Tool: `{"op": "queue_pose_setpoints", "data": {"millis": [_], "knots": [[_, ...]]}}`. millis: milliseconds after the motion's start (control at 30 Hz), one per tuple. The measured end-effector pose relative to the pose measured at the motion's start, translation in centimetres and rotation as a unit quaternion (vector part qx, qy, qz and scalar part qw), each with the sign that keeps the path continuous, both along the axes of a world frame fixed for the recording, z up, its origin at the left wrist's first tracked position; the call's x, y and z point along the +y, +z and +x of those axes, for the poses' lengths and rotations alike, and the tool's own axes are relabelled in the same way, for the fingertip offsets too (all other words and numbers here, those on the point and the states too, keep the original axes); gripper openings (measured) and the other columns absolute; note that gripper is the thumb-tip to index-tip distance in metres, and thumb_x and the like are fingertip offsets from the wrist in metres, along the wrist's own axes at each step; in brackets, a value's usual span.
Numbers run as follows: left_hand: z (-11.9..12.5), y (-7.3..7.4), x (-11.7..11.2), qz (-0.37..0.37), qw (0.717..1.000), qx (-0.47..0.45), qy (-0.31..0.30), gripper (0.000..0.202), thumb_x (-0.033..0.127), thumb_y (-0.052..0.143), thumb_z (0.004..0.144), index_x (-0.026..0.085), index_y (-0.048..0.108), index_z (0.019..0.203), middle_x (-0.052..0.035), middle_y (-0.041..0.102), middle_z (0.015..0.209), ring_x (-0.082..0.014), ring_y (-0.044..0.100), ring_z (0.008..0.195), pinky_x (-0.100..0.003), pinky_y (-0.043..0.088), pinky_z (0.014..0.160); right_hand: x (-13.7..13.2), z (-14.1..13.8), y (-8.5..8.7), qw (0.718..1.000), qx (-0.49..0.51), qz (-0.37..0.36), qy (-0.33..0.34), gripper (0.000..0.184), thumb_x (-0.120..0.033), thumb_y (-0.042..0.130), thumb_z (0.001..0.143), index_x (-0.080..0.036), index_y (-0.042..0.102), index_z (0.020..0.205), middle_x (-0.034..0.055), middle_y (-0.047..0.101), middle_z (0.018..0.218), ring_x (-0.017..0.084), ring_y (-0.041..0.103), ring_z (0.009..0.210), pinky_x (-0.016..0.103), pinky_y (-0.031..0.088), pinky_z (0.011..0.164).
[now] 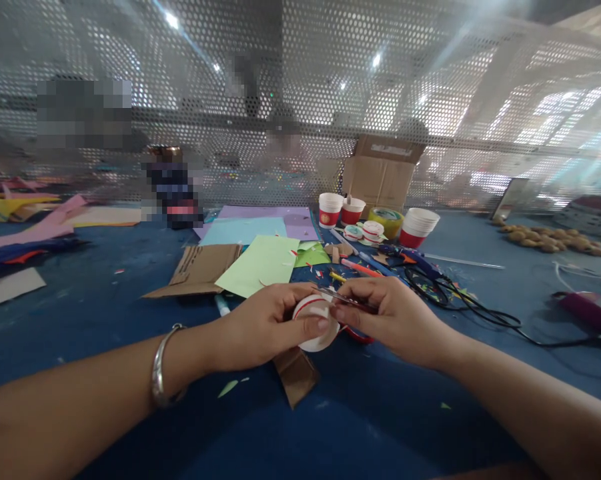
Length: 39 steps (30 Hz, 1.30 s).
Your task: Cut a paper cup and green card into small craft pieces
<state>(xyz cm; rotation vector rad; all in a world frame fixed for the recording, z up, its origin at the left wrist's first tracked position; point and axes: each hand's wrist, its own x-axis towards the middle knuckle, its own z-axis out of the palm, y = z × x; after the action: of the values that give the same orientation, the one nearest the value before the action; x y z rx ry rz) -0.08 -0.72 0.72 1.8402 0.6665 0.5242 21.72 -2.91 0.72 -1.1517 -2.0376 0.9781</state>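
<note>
My left hand (267, 327), with a silver bangle on the wrist, grips a small cut-down white paper cup (316, 341) that has a red line near its edge. Its fingers wrap behind the cup and the thumb presses on the near side. My right hand (400, 320) is closed on a pair of scissors (344, 300), whose metal blades point left over the cup's upper edge. A red loop, apparently a scissor handle, shows below the right fingers. Whether the blades touch the cup I cannot tell. Under the hands lies a brown cardboard strip (296, 379).
Beyond the hands are light green paper (260, 263), folded cardboard (205, 270), red-and-white paper cups (417, 227) and yellow-green tape (386, 221). A blue glue gun (420, 260) trails a black cord (473, 310) on the right. A perforated metal screen (300, 87) stands behind the table.
</note>
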Motion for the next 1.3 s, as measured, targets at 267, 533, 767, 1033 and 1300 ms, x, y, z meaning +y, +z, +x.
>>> {"op": "queue_pose_setpoints", "data": {"millis": [267,533,767,1033,1300], "knots": [[0.1,-0.4,-0.3,-0.018,0.997,0.039,0.067,0.022,0.036,0.062,0.090,0.016,0.067,0.093,-0.0024,0.064,0.087,-0.0170,0.060,0.080,-0.027,0.046,0.072,0.5,0.0,-0.8,0.999,-0.003,-0.029,0.029,0.020,-0.030,0.059,0.093,-0.016,0.062,0.080,-0.0042,0.050,0.067,0.010,0.042,0.061,0.023,0.033,0.056],[0.4,0.3,-0.6,-0.133,0.989,-0.002,0.062,0.028,0.040,0.070,0.084,0.014,0.064,0.089,0.0012,0.058,0.075,-0.0114,0.049,0.067,-0.023,0.039,0.062,0.7,0.0,-0.7,0.989,0.089,-0.080,0.082,0.031,-0.041,0.064,0.093,-0.015,0.059,0.076,-0.0047,0.046,0.067,0.009,0.039,0.062,0.023,0.032,0.056],[0.0,0.7,-0.6,-0.132,0.990,-0.039,0.021,0.024,0.036,0.073,0.083,0.014,0.063,0.082,0.0034,0.053,0.070,-0.0090,0.045,0.063,-0.020,0.036,0.057,0.3,0.3,0.3,0.968,0.157,-0.158,0.115,0.030,-0.042,0.069,0.090,-0.015,0.059,0.080,-0.0062,0.043,0.064,0.007,0.033,0.056,0.022,0.025,0.050],[0.6,0.0,-0.6,-0.139,0.981,-0.090,0.098,0.021,0.033,0.078,0.079,0.014,0.069,0.080,0.0018,0.061,0.072,-0.0100,0.054,0.065,-0.020,0.045,0.060,0.0,0.5,0.8,0.993,0.090,-0.041,0.057,0.037,-0.051,0.063,0.092,-0.015,0.061,0.082,-0.0033,0.048,0.070,0.009,0.040,0.062,0.022,0.032,0.054],[0.6,-0.4,-0.2,-0.120,0.960,-0.180,0.179,0.026,0.031,0.085,0.073,0.014,0.066,0.078,0.0018,0.066,0.072,-0.0097,0.059,0.066,-0.020,0.051,0.062,-0.6,0.1,0.3,0.993,-0.015,0.098,-0.057,0.039,-0.052,0.050,0.098,-0.018,0.056,0.081,-0.0010,0.050,0.072,0.012,0.044,0.065,0.024,0.035,0.058]]}}
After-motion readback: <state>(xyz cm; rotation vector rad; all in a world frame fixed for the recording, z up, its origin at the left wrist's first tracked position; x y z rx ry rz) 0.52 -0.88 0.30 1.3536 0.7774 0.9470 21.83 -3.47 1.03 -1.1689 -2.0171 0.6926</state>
